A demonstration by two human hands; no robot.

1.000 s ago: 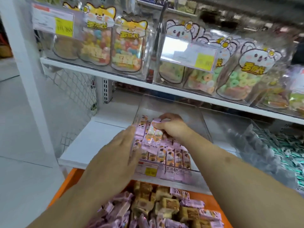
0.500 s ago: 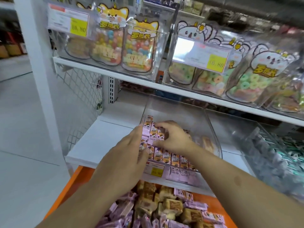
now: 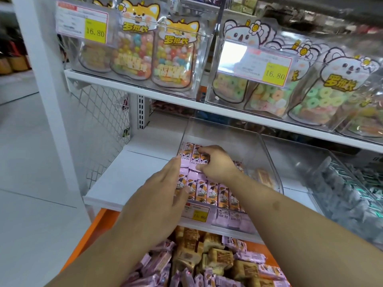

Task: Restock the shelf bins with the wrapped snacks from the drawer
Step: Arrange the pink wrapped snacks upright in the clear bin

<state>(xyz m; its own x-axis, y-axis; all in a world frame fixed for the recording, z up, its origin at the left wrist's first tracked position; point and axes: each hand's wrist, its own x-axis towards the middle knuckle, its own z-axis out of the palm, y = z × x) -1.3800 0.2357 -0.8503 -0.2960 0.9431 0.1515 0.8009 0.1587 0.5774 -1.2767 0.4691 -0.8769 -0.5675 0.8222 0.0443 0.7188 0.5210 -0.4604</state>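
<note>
A clear shelf bin (image 3: 267, 154) on the lower white shelf holds rows of pink and orange wrapped snacks (image 3: 215, 192). My right hand (image 3: 215, 164) reaches into the bin, its fingers curled round a small bundle of these snacks at the back left. My left hand (image 3: 159, 195) lies flat, fingers straight, against the left side of the snack rows. Below the shelf, the orange drawer (image 3: 91, 237) is pulled out and holds a heap of loose pink and tan wrapped snacks (image 3: 207, 259).
A yellow price tag (image 3: 199, 214) is on the bin's front. A second clear bin (image 3: 339, 195) of grey-green wrapped items stands to the right. Candy bags in clear bins (image 3: 145, 50) fill the shelf above. White shelf surface (image 3: 124, 172) lies left of the bin.
The view has shifted a little. My right hand has pushed the bundle further back and left in the bin; my left hand stays against the row's left side.
</note>
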